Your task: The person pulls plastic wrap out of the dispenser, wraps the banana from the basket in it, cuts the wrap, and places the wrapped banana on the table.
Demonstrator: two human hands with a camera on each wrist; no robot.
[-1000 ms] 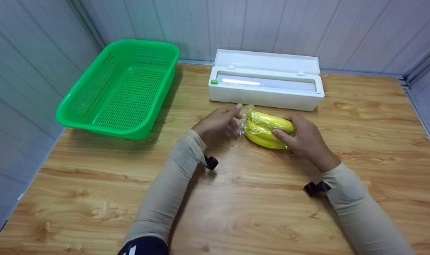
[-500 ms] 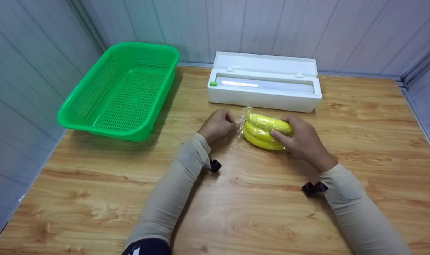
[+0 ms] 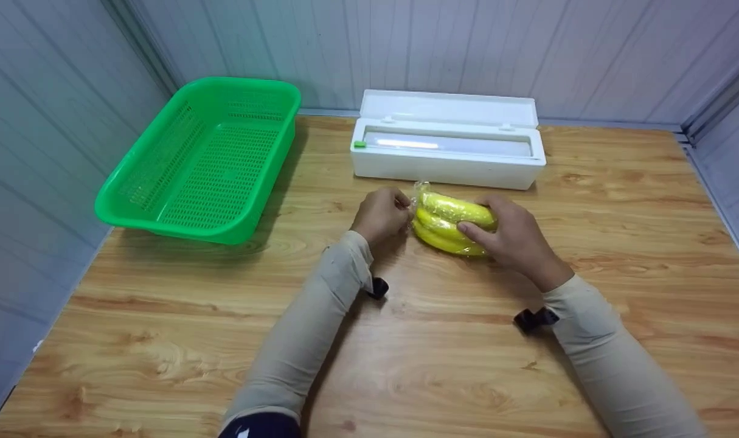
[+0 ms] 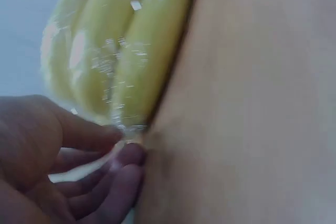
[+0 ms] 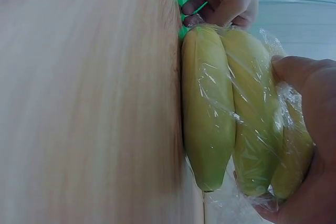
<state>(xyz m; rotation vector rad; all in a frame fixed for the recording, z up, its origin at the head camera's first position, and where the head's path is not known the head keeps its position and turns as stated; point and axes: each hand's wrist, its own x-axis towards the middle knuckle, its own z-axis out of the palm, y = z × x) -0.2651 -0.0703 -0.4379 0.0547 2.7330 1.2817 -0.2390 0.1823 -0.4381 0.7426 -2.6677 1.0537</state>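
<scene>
A bunch of yellow bananas (image 3: 445, 230) in clear plastic wrap lies at the middle of the wooden table, in front of the white box. My right hand (image 3: 518, 238) grips its right end, thumb across the near side and fingers behind. At the left end, my left hand (image 3: 380, 218) pinches the gathered edge of the plastic wrap (image 4: 131, 128) between thumb and fingertips. Three bananas (image 5: 210, 108) show side by side in the right wrist view, the film creased and shiny over them.
A green plastic basket (image 3: 156, 224) with slotted sides stands at the back left. Behind the bananas sits a long white cling film box (image 3: 448, 171), its lid raised, with a small green slider (image 3: 359, 144) at its left. Pale panel walls (image 3: 466, 48) close off the back and sides.
My left hand has gone from loose fingers beside the wrap's left end to pinching its edge, moving slightly right. The right hand keeps its grip on the bananas.
</scene>
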